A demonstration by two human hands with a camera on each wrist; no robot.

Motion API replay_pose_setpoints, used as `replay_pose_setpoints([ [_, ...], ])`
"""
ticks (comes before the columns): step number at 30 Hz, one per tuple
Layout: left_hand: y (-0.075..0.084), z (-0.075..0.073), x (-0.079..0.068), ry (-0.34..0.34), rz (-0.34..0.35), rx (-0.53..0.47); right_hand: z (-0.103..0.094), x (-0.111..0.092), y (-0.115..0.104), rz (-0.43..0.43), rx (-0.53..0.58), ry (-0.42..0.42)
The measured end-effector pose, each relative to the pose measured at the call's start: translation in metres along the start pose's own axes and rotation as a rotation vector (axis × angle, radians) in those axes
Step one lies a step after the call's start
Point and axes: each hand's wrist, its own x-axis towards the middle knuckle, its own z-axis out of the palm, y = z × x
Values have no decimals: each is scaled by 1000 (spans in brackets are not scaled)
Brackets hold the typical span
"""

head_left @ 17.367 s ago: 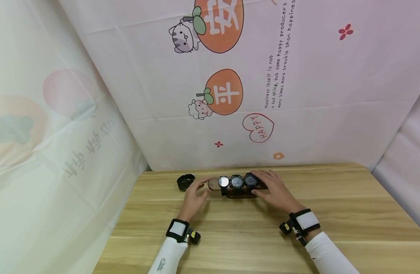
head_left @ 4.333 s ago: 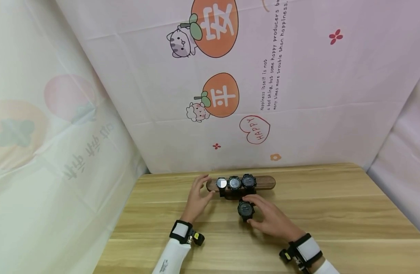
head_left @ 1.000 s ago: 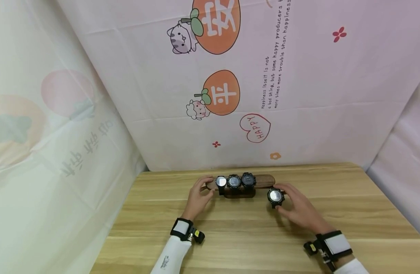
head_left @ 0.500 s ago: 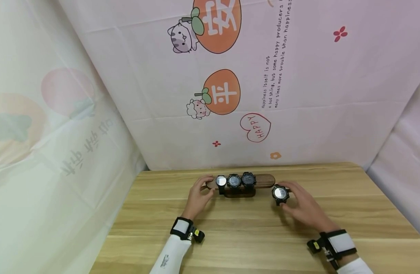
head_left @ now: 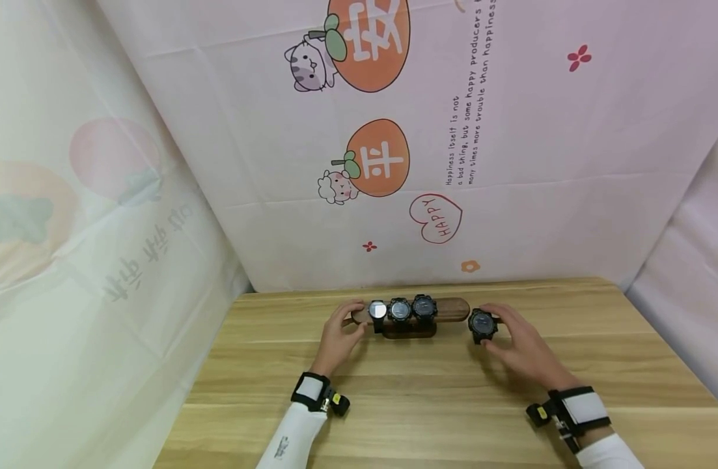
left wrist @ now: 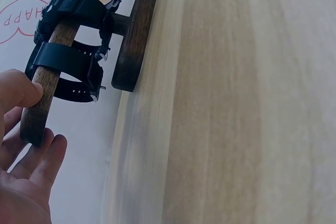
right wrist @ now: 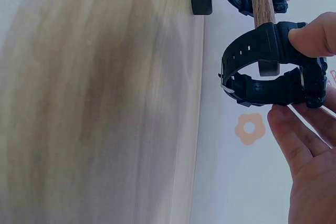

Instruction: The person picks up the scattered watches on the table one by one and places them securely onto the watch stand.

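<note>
A wooden watch stand [head_left: 454,310] carries three dark watches side by side: one with a bright face [head_left: 378,310], a middle watch [head_left: 400,311] and a right-hand watch [head_left: 424,307]. My left hand [head_left: 338,335] holds the bar's left end, thumb on one side and fingers on the other in the left wrist view. In my right hand [head_left: 524,343], thumb and fingers pinch a fourth black watch [head_left: 482,323] just off the bar's right end. Seen from the right wrist, this watch's closed strap [right wrist: 251,46] lines up with the bar end [right wrist: 269,68]; any overlap in depth is unclear.
The stand's foot [left wrist: 135,40] rests on the wood-grain table [head_left: 405,404] near its back edge. A printed white cloth [head_left: 511,228] hangs behind the table, with more cloth [head_left: 101,312] at the left side.
The watch lying left of the stand earliest is gone from there. My right hand has carried a watch from the stand's front to its right end, lately turning it slightly. My left hand stays.
</note>
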Motion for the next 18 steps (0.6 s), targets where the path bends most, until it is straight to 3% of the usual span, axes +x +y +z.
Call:
replay_pose_setpoints([
  [8, -12, 3, 0, 10, -37, -33, 0, 7, 2, 8, -11, -2],
  [12, -24, 2, 0, -17, -60, -33, 1, 11, 3, 9, -11, -4],
  [18, -27, 0, -1, -51, -78, -45, 2, 18, 4, 7, -17, -4],
])
